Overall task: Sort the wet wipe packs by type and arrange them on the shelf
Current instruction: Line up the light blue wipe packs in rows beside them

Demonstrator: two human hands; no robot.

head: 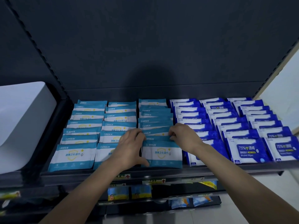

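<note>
Light-blue and white wipe packs (73,155) fill three overlapping rows on the left half of the dark shelf (161,170). Dark-blue and white alcohol wipe packs (246,151) fill three rows on the right half. My left hand (129,147) holds the left edge of the front light-blue pack (161,155) of the third row, thumb along its lower edge. My right hand (182,136) pinches the top right edge of a pack just behind it, fingers curled.
A white bin (24,120) stands left of the shelf. Lower shelves (161,201) below hold small packets with blue and yellow prints. A pale wall (281,88) rises at the right.
</note>
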